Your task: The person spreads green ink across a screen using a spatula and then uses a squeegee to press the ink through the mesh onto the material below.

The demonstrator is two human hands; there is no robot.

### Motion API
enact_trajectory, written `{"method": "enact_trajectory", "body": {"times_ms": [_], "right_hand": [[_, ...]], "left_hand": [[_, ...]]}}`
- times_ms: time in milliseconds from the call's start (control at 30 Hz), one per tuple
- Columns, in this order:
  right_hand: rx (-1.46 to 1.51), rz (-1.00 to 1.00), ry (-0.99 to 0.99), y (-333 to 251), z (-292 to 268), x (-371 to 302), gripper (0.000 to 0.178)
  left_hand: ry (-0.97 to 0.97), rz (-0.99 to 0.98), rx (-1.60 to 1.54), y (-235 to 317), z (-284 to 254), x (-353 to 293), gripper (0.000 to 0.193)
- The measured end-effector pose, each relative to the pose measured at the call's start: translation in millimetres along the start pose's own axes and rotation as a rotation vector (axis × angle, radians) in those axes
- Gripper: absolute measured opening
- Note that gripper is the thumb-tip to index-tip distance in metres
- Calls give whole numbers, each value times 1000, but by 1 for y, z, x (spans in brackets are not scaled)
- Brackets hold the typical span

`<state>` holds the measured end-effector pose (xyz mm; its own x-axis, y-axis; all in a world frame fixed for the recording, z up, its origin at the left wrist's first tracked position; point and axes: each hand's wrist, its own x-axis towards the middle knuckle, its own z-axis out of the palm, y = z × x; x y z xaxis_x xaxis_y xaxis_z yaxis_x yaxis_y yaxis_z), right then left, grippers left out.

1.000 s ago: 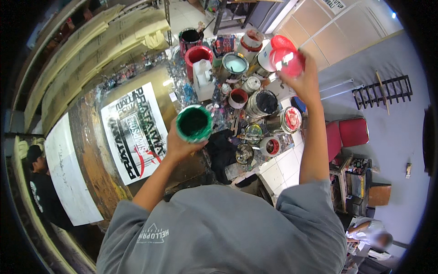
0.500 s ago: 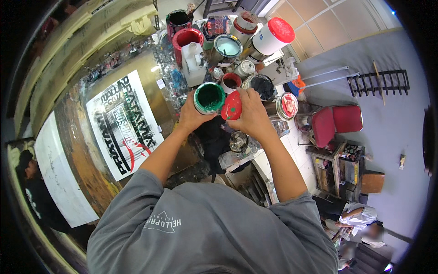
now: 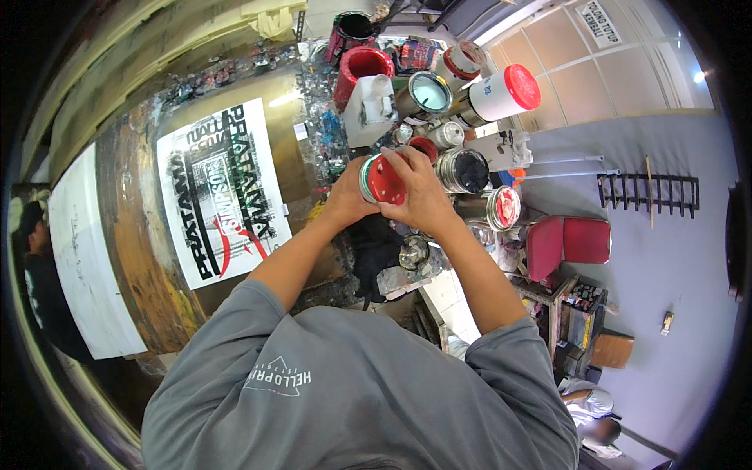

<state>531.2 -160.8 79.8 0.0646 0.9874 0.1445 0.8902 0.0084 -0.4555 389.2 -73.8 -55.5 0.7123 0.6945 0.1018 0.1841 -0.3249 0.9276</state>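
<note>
My left hand [image 3: 349,197] is wrapped round the side of a small jar [image 3: 364,182] of green ink, tilted so its top faces right. Over the jar's mouth lies a round red lid [image 3: 385,184] with pale specks. The fingers and thumb of my right hand [image 3: 425,196] grip this lid by its edges. Only a sliver of green rim shows on the jar's left side; whether the lid sits fully down cannot be told. Just past my right hand are an open can of black ink [image 3: 464,171] and a small red-stained pot [image 3: 424,147], partly hidden by the fingers.
Beyond my hands stand a white jug [image 3: 368,114], a red bucket [image 3: 355,69], a can of pale green ink [image 3: 429,92] and a white tub with red lid [image 3: 497,94]. A printed sheet [image 3: 176,168] lies left. Black cloth [image 3: 373,262] lies nearer me. Other people appear far left and lower right.
The red lid has moved from beside the jar onto its mouth, covering the green ink. Both hands have come together, and the camera view has shifted.
</note>
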Motion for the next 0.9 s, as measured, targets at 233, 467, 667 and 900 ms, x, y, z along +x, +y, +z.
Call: {"method": "enact_trajectory", "body": {"times_ms": [233,467,667,900], "right_hand": [[-124,-190,-68,15,18,10,78],[-200,-292,-109,12,22,23,66],[-161,-136,-37,9,34,24,57],[-283,404,353,-19,85,29,58]], "left_hand": [[5,49,34,-16,5,2,95],[-26,117,52,-1,5,-1,85],[71,145,112,-12,14,2,74],[24,167,109,-5,4,15,53]]}}
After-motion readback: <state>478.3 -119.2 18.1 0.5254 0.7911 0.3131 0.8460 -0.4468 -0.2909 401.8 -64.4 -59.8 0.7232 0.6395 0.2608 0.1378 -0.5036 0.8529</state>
